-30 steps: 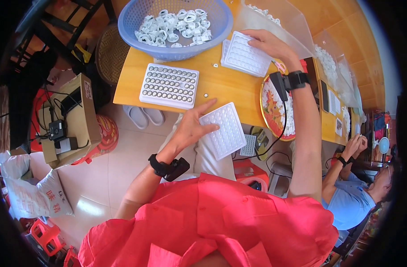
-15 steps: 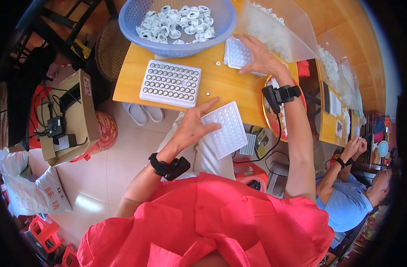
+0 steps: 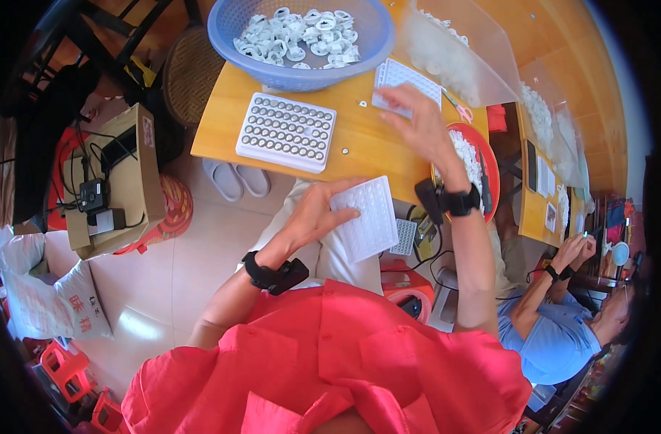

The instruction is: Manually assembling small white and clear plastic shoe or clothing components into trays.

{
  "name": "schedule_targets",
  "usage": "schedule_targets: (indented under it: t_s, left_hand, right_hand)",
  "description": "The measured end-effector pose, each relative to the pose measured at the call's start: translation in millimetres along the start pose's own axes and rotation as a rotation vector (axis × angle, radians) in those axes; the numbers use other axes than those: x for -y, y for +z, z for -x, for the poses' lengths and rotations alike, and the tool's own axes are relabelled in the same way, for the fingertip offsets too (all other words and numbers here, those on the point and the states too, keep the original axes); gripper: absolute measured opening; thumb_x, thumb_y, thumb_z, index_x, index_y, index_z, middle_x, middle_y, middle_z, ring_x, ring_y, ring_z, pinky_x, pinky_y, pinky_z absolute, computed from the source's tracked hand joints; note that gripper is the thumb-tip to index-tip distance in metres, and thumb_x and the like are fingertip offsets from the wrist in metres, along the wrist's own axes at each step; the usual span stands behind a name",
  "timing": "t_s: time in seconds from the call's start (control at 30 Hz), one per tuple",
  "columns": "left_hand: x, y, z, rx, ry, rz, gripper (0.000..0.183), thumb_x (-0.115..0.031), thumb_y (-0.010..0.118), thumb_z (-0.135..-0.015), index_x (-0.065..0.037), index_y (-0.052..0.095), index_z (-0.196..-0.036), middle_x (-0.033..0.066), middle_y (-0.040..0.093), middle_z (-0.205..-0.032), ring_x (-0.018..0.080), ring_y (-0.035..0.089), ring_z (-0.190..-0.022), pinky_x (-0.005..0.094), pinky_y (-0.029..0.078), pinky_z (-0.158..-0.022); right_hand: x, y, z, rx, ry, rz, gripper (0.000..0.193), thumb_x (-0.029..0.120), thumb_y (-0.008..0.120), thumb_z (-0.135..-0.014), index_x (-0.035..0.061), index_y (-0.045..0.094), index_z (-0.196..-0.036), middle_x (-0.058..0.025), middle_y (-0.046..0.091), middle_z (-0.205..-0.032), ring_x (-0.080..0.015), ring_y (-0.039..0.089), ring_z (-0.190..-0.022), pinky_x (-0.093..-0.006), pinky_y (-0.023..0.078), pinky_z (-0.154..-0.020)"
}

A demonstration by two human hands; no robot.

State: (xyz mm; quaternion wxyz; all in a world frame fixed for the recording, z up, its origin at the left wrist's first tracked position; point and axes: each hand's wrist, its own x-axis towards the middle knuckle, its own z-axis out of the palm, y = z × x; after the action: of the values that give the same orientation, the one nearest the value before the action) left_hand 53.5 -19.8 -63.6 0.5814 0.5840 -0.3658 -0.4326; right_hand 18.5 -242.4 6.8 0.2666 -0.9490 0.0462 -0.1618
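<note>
My left hand point(image 3: 317, 216) rests flat, fingers spread, on a white grid tray point(image 3: 369, 218) lying on my lap at the table's near edge. My right hand point(image 3: 416, 124) reaches across the wooden table point(image 3: 222, 123) and touches a second white tray point(image 3: 401, 83) beside the blue basket point(image 3: 236, 37), which is full of small white ring-shaped parts. A third white tray point(image 3: 287, 132), its holes filled with rings, lies on the table to the left. Both wrists carry black bands.
A red dish point(image 3: 488, 168) of white parts and clear plastic bags point(image 3: 461, 50) lie right of my arm. A cardboard box point(image 3: 131, 181) with electronics, slippers point(image 3: 236, 181) and red stools are on the floor. A person in blue point(image 3: 562, 325) works at the right.
My right hand has slid with the far white tray toward the blue basket. The left hand stays on the lap tray.
</note>
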Motion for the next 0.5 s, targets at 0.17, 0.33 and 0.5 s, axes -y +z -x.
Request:
schedule_targets:
  t_s: [0.17, 0.33, 0.5]
  left_hand:
    - [-9, -10, 31, 0.007, -0.022, 0.045, 0.048, 0.000, 0.063, -0.073, 0.000, 0.052, -0.120, 0.0120, 0.063, -0.104, 0.0141, 0.059, -0.094, 0.0280, 0.045, -0.083]
    - [-10, -22, 60, -0.052, -0.032, -0.034, 0.045, 0.001, 0.063, -0.073, -0.001, 0.054, -0.118, 0.0102, 0.064, -0.102, 0.0131, 0.059, -0.093, 0.0283, 0.046, -0.083]
    - [-13, -31, 76, -0.073, -0.064, 0.032, 0.045, -0.004, 0.063, -0.074, -0.004, 0.054, -0.118, 0.0106, 0.064, -0.101, 0.0150, 0.061, -0.091, 0.0294, 0.047, -0.082]
  right_hand:
    - [33, 37, 33, 0.031, 0.125, -0.171, 0.019, 0.008, 0.063, -0.074, 0.0006, 0.064, -0.092, -0.0110, 0.057, -0.074, -0.0266, 0.058, -0.068, -0.0324, 0.046, -0.064]
    - [40, 64, 40, -0.057, 0.231, -0.210, 0.017, 0.005, 0.064, -0.073, 0.0003, 0.064, -0.089, -0.0113, 0.054, -0.072, -0.0253, 0.056, -0.066, -0.0337, 0.045, -0.061]
    - [40, 72, 41, -0.082, 0.194, -0.070, 0.015, 0.001, 0.061, -0.073, 0.0000, 0.062, -0.088, -0.0136, 0.052, -0.076, -0.0309, 0.055, -0.071, -0.0386, 0.043, -0.065]
